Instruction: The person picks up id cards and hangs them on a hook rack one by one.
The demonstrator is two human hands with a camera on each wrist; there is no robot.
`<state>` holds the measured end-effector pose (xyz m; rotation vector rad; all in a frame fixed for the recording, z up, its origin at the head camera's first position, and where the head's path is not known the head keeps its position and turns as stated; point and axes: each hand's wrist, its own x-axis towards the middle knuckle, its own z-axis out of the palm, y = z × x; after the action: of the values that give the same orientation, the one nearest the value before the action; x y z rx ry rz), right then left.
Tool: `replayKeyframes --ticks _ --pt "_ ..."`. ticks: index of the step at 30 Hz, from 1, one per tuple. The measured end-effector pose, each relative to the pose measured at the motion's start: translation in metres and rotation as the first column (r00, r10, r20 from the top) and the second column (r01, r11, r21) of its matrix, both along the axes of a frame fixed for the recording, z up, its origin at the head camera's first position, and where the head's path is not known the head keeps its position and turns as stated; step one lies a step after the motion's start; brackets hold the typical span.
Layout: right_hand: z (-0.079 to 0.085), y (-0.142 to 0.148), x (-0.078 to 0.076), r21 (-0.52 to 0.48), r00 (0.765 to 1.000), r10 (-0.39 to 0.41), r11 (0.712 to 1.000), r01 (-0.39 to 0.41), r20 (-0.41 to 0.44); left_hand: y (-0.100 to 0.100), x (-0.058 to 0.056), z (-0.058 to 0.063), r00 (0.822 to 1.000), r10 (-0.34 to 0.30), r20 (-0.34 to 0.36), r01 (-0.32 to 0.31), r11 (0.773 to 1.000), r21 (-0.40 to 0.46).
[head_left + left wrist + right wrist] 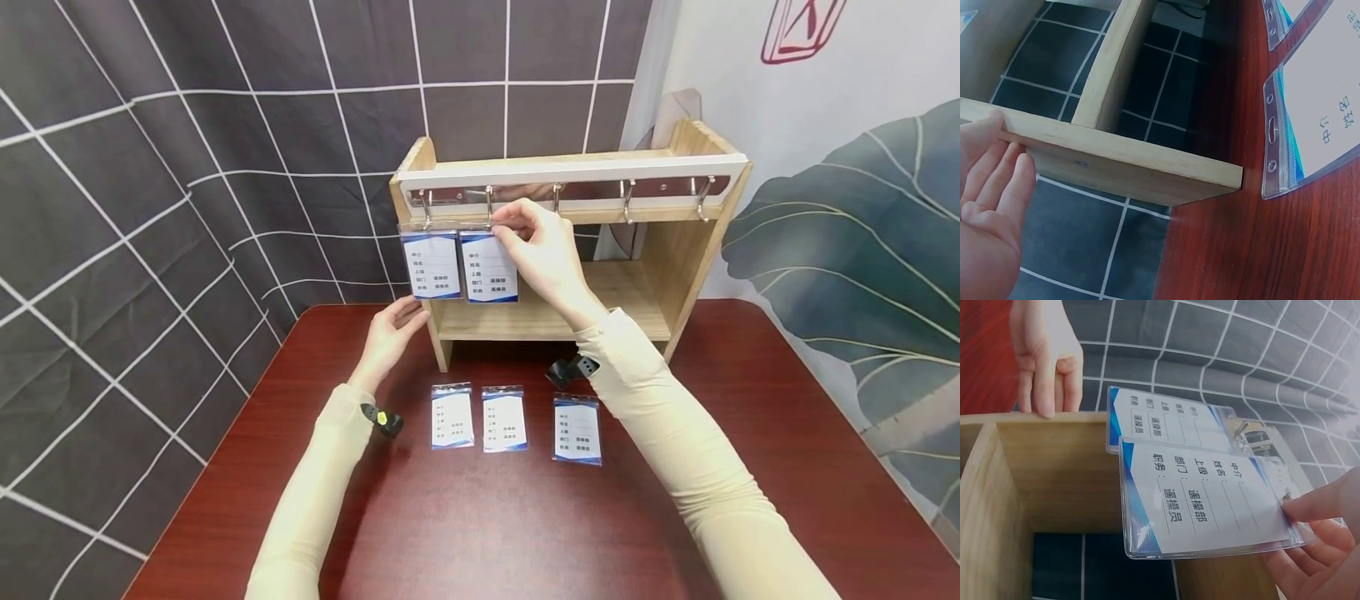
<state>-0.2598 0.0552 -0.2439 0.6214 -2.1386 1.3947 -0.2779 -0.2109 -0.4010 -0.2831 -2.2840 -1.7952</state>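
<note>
My right hand (542, 250) pinches the top edge of a clear-sleeved badge (489, 268) at the second hook (490, 200) of the shelf's hook rail. In the right wrist view, thumb and fingers hold this badge (1204, 500) by its slotted end. Another badge (432, 267) hangs on the leftmost hook, close beside it. My left hand (390, 337) rests against the left side panel of the wooden shelf (444, 350); in the left wrist view the fingers (1013, 181) lie straight along the panel's outer face, with the thumb at its edge.
Three more badges lie on the red-brown table: a left one (452, 418), a middle one (505, 421) and a right one (577, 432). Free metal hooks, such as the far right hook (703, 198), line the rail. A dark gridded cloth (262, 125) hangs behind.
</note>
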Motion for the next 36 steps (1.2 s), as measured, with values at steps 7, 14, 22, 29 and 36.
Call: replayKeyframes --ticks 7,14,22,29,36 --pt "0.0000 -0.0020 0.0006 0.028 0.999 -0.023 0.999 0.024 -0.041 -0.0001 -0.0013 0.0010 1.000 -0.003 0.026 0.003 1.000 -0.007" --pt "0.0003 -0.0033 0.0032 0.042 0.998 -0.041 0.998 0.043 -0.055 0.0001 -0.0020 0.0001 1.000 -0.001 0.021 0.000 1.000 0.010" --pt "-0.0010 -0.0033 0.0024 0.040 0.998 -0.039 0.998 0.041 -0.041 -0.0001 -0.0013 -0.0011 1.000 0.010 0.008 -0.010 1.000 -0.008" --pt "-0.0019 -0.0026 0.0020 0.061 0.998 -0.035 0.997 0.038 -0.053 -0.0006 -0.0015 -0.0021 1.000 0.012 0.019 -0.012 1.000 -0.012" --pt "-0.0002 -0.0039 0.0026 0.068 0.998 -0.063 0.996 0.064 -0.019 -0.0015 -0.0023 -0.0020 1.000 0.010 0.015 -0.010 1.000 -0.011"
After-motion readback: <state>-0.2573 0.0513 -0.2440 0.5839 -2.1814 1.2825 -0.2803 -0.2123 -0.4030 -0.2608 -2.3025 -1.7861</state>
